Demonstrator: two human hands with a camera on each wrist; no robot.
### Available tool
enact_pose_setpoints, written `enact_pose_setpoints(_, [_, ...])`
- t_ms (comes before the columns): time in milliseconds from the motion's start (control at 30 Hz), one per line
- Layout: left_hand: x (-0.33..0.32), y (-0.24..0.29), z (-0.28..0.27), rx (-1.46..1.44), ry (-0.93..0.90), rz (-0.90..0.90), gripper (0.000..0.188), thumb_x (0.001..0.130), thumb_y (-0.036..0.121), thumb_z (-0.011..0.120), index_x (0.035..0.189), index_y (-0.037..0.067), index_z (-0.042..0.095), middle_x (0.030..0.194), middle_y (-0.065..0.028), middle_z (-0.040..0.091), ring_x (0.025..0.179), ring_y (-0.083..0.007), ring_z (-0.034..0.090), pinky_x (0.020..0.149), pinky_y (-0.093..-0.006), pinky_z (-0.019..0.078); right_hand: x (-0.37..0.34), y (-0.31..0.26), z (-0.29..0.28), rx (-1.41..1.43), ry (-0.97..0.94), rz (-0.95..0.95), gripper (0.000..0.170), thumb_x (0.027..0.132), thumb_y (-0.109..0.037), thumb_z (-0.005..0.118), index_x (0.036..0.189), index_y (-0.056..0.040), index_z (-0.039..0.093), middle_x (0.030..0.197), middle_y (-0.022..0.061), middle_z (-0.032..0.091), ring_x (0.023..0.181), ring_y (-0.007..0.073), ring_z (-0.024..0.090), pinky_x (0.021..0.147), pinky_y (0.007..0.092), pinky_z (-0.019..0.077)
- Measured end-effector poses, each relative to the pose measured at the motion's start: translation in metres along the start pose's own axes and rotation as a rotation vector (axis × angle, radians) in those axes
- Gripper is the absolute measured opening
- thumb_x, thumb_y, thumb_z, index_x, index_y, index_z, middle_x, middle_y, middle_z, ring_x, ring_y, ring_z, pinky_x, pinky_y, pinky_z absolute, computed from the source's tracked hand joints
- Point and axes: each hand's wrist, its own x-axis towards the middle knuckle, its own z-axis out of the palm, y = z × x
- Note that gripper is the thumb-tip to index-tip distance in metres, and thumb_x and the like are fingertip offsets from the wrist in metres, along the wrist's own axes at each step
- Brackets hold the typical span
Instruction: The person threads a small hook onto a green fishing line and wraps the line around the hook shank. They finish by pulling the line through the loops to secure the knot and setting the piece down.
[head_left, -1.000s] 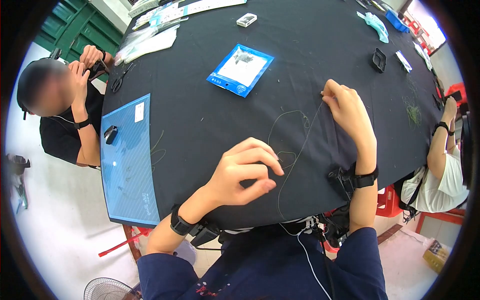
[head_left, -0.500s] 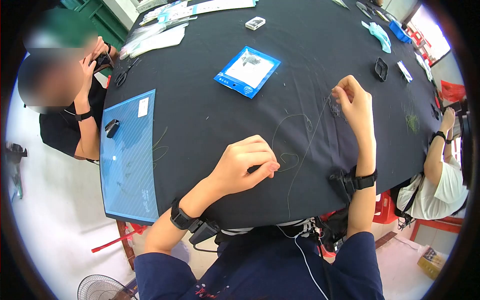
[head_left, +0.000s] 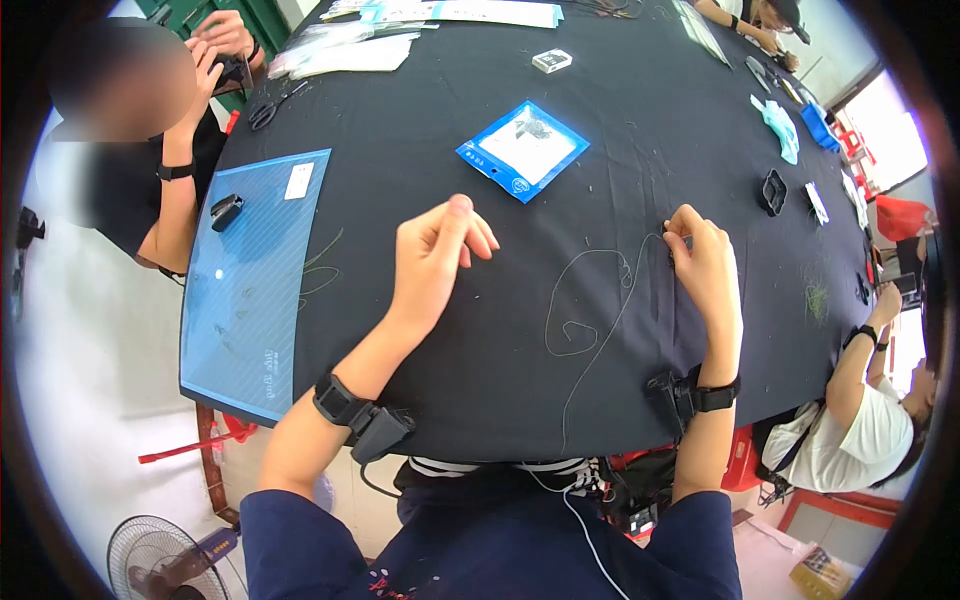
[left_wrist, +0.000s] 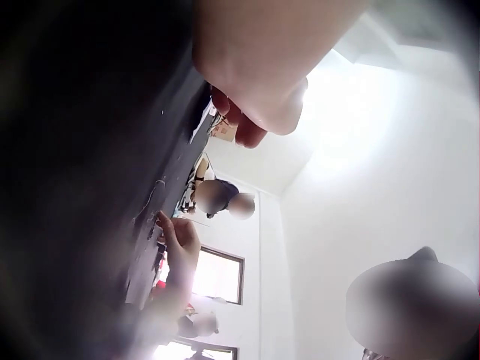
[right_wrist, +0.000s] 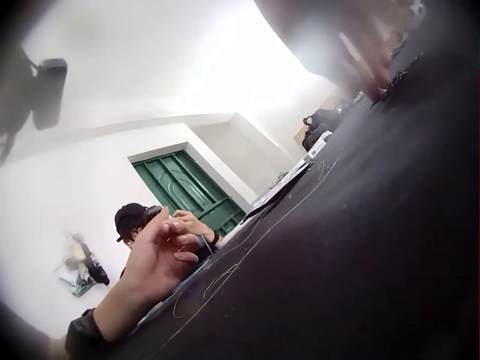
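Observation:
A long thin thread lies in loose loops on the black cloth in the head view. My right hand, low over the cloth, pinches its far end between thumb and index finger. In the right wrist view the thread trails away from those blurred fingers. My left hand is raised left of the loops, thumb up, fingers loosely bent, with nothing in it. It shows the same way in the right wrist view. Beyond both hands lies a blue-and-white packet with something dark on it.
A translucent blue folder with a black stapler lies at left. Black scissors, plastic sleeves and a small white box are farther back. At right are a black tray and green thread scraps. Other people sit around the table.
My left hand has moved away from the thread, left and forward, and turned thumb up. My right hand has lowered, still pinching the thread end, and the thread now lies slacker.

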Motion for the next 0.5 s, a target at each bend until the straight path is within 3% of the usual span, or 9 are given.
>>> enact_pose_setpoints(100, [0.0035,-0.0016,-0.0026,-0.065,0.067,-0.081,0.053,0.101,0.035,0.038,0.060,0.004,0.052,0.071,-0.0072,0.060,0.058,-0.0087,0.047,0.054,-0.0218,0.0378,0.0033,0.0061,0.0069,0.149,0.137,-0.024,0.008,0.081,-0.002,0.061,0.081,-0.0007,0.053,0.070,0.0129,0.062,0.066,0.0269,0.063,0.063,0.0335,0.0479])
enact_pose_setpoints(200, [0.0042,-0.0030,-0.0030,-0.111,0.100,-0.133,0.053,0.101,0.037,0.039,0.059,0.005,0.050,0.072,-0.0070,0.058,0.059,-0.0090,0.047,0.053,-0.0221,0.0375,0.0079,0.0054,0.0060,0.257,0.198,0.076,0.008,0.083,0.000,0.060,0.081,-0.0001,0.052,0.070,0.0121,0.063,0.065,0.0219,0.065,0.062,0.0300,0.0488])
enact_pose_setpoints(500, [0.0028,-0.0035,0.0000,-0.106,0.053,-0.176,0.054,0.101,0.038,0.038,0.059,0.006,0.050,0.071,-0.0063,0.058,0.061,-0.0087,0.048,0.051,-0.0219,0.0373,0.0091,0.0098,0.0005,0.354,0.211,0.111,0.007,0.083,-0.001,0.061,0.082,-0.0009,0.053,0.070,0.0101,0.064,0.068,0.0162,0.066,0.063,0.0275,0.0498])
